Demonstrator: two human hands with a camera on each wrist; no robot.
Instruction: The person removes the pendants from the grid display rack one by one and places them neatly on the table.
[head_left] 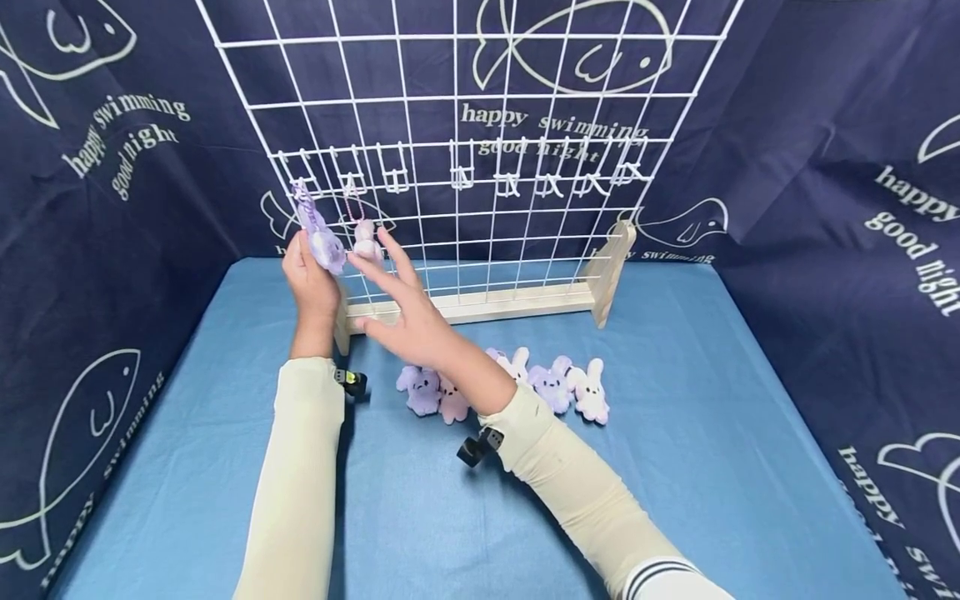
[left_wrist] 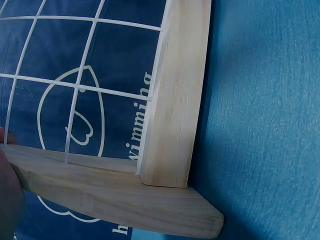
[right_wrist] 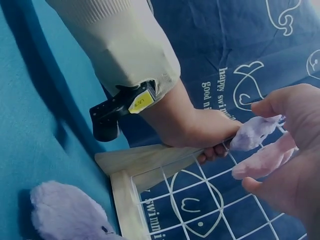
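Two plush bunny keychains hang by their chains from hooks at the left of the white wire grid [head_left: 487, 212]: a purple one [head_left: 327, 250] at the outer edge and a pale pink one [head_left: 365, 242] beside it. My left hand [head_left: 311, 283] grips the grid's left edge next to the purple plush; its fingers [right_wrist: 212, 152] curl round the edge in the right wrist view. My right hand [head_left: 412, 321] has its fingers spread around the pink plush [right_wrist: 265, 157], holding nothing. Fingertips are close to both plushes; contact is unclear.
Several more plush keychains, such as a purple one [head_left: 551, 383] and a white one [head_left: 592, 392], lie on the blue cloth [head_left: 675, 467], partly behind my right forearm. More hooks [head_left: 506, 183] line the grid. Its wooden foot [head_left: 611, 271] stands on the right.
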